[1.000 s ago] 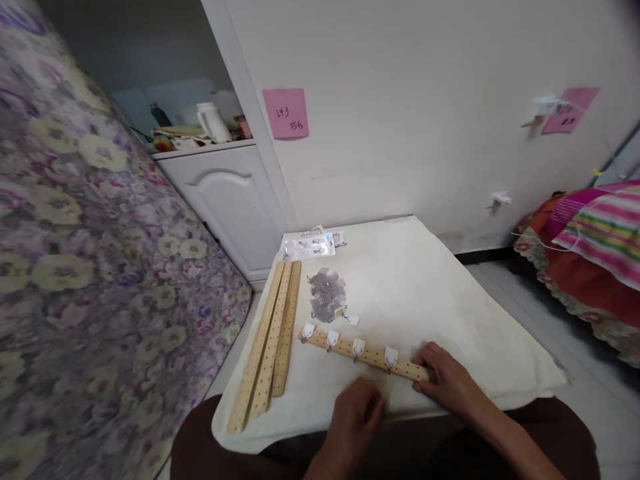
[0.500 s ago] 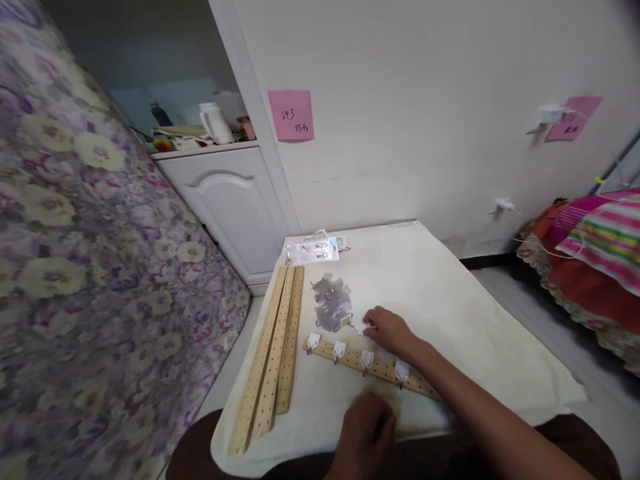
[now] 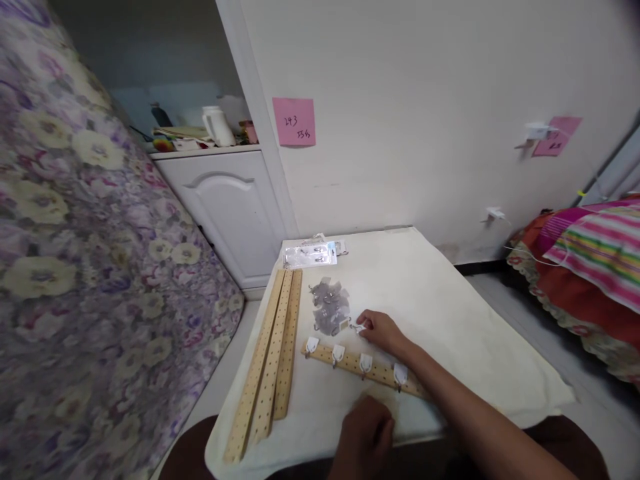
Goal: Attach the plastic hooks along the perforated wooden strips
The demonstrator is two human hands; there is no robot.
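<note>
My right hand (image 3: 380, 329) reaches across a wooden perforated strip (image 3: 350, 361) that carries several white hooks. Its fingers are pinched on a small white hook (image 3: 358, 327) lying beside a heap of clear hooks (image 3: 329, 305). My left hand (image 3: 364, 432) rests curled at the near edge of the white-covered table (image 3: 450, 313), with nothing visible in it. Three more perforated wooden strips (image 3: 270, 353) lie side by side at the table's left.
A clear packet of hooks (image 3: 310, 254) lies at the table's far edge. A flowered mattress (image 3: 90, 253) leans at the left, next to a white cabinet (image 3: 230, 207). Striped bedding (image 3: 595, 247) is at the right. Pink notes hang on the wall (image 3: 294, 121).
My right hand left the strip's right end and moved up and left to the loose hook by the heap, closing on it. The left hand stayed near the table edge.
</note>
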